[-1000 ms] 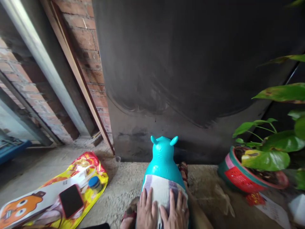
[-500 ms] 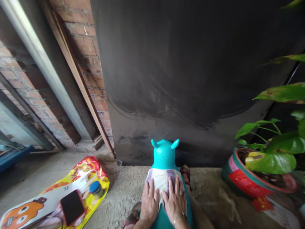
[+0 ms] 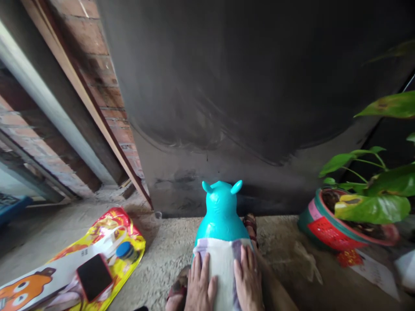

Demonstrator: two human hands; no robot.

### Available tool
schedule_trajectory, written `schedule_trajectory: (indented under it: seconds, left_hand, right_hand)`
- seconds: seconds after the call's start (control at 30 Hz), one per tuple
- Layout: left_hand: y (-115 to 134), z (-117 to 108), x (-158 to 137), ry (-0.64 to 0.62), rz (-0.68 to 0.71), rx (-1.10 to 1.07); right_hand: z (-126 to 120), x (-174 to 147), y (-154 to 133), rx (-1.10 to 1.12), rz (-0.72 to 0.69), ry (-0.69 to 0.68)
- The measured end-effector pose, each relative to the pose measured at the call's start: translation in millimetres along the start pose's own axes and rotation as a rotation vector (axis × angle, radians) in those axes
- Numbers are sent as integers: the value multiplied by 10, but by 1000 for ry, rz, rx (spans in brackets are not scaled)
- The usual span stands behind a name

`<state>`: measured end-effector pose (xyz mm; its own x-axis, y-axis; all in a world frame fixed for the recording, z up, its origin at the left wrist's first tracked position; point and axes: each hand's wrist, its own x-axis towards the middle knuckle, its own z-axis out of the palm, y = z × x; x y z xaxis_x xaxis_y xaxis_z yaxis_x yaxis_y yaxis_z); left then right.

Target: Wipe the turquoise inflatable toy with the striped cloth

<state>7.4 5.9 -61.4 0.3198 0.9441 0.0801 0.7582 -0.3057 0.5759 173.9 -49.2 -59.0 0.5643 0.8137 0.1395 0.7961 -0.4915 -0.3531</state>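
Note:
A turquoise inflatable animal toy with two small ears stands between the person's sandalled feet, its head facing the black panel. Across its back lies a white and purple towel. My left hand rests flat on the towel's left side, fingers stretched out. On the right side of the same towel, my right hand is laid flat with its fingers extended. Both palms press the cloth against the toy without gripping it. The toy's rear is out of frame.
At left, a yellow and red plastic bag carries a phone, a blue-capped jar and a white box with an orange cartoon. A potted plant stands at right. Ahead rises a black panel.
Both hands and the towel have slid back along the toy toward me, baring its neck and front shoulders. My hands are now farther apart. The camera view has shifted slightly.

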Motion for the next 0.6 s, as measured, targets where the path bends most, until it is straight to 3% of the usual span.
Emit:
schedule_trajectory:
  seconds: [0.13,0.3,0.47,0.6]
  left_hand:
    - [219,-26,382,-4,5,30]
    - [439,-43,778,30,23,56]
    - [490,-89,809,-2,-7,85]
    - [465,-143,592,-56,69,146]
  right_hand:
    - [-284,800,-106,18,-126,-205]
    - [-296,1317,-135,55,-131,-228]
    - [-324,1132,-153,52,-5,-177]
    - [-228,476,-25,16,85,-103]
